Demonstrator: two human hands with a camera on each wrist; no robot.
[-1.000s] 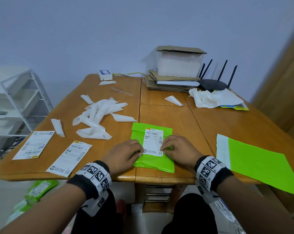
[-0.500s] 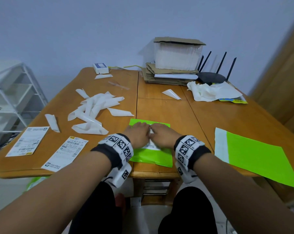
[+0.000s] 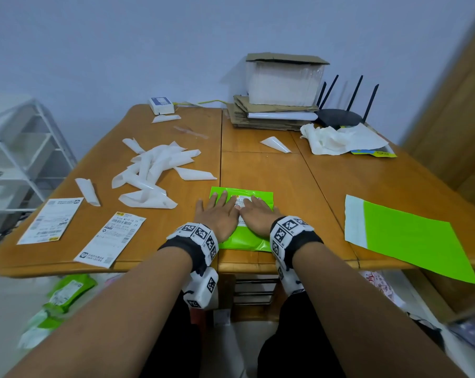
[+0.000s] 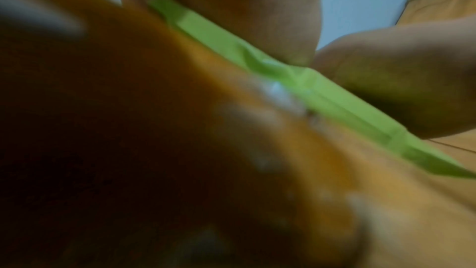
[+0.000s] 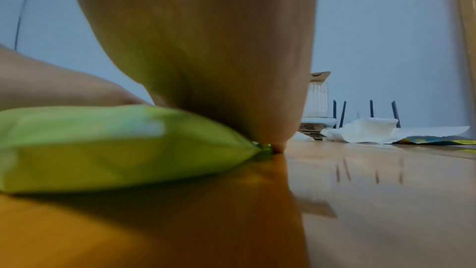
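Note:
A small padded green mailer bag (image 3: 244, 242) lies at the near middle edge of the wooden table (image 3: 340, 186), with a white shipping label (image 3: 241, 199) stuck on its top. My left hand (image 3: 217, 211) lies flat on the bag's left half, fingers straight and spread. My right hand (image 3: 258, 211) lies flat on the right half, beside the left, covering most of the label. In the right wrist view the palm (image 5: 206, 58) presses down on the puffy green bag (image 5: 115, 146). The left wrist view is blurred, showing the green bag (image 4: 322, 93) edge-on under both hands.
A flat empty green mailer (image 3: 411, 236) lies at the right, overhanging the table edge. Two loose labels (image 3: 110, 238) and several curled white backing strips (image 3: 154, 170) lie left. Cardboard, a box (image 3: 282, 80), a router (image 3: 340, 115) and crumpled paper stand at the back. Green bags (image 3: 67, 293) lie on the floor.
Both hands went from pinching the label's lower corners to lying flat on it, sliding forward over the bag. The label is now mostly covered.

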